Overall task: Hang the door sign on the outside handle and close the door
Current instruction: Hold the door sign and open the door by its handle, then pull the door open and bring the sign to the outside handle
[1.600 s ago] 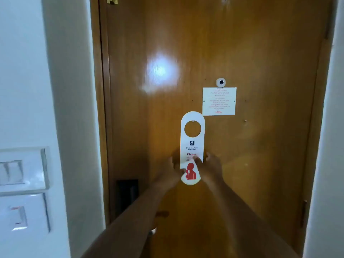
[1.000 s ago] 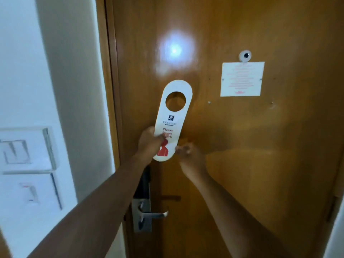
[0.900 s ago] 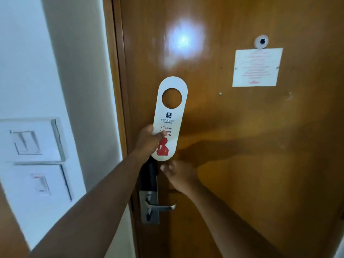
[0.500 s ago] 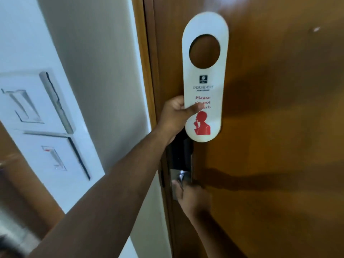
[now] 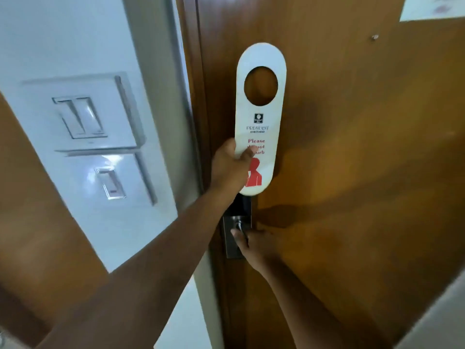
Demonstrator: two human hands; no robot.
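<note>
Door sign [image 5: 260, 117] upright in left hand [image 5: 230, 165] grip, above handle [image 5: 239, 226].

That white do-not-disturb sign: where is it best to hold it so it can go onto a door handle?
Grip the door sign by its lower printed end, from the left edge, as the left hand does now, thumb across the face. It is a flat card held upright, and the round hole near the top must stay clear for a handle to pass through.

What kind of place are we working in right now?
Most likely a hotel room doorway: the left hand holds a "Please do not disturb" door sign printed with a hotel name, against a wooden door bearing a posted notice.
</note>
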